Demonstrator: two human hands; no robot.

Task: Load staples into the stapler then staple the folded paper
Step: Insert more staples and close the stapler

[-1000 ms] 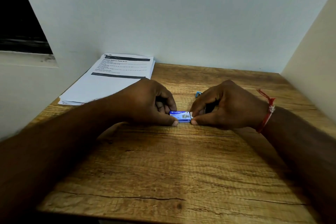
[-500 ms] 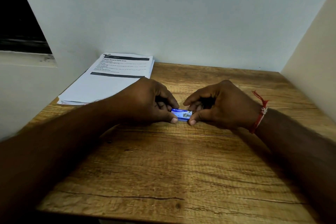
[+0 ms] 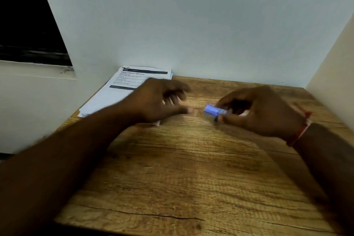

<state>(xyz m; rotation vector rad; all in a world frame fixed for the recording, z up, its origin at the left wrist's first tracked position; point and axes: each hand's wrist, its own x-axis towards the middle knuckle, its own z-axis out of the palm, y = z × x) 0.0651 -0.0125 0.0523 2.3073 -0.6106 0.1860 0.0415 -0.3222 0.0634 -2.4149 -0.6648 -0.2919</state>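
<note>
A small blue staple box (image 3: 213, 109) is pinched between the thumb and fingers of my right hand (image 3: 262, 111), just above the wooden table (image 3: 191, 178). My left hand (image 3: 159, 99) hovers to the left of the box with its fingers spread, holding nothing and blurred by motion. A stack of printed white paper (image 3: 122, 90) lies at the table's back left corner, partly under my left hand. The stapler is not visible; it may be hidden behind my right hand.
A white wall runs along the back of the table and a cream wall (image 3: 333, 59) closes off the right side. A dark window opening (image 3: 24, 21) sits at the upper left. A red thread band (image 3: 300, 126) circles my right wrist.
My left hand has let go of the staple box and moved left and back toward the paper. My right hand keeps the box and has shifted slightly right.
</note>
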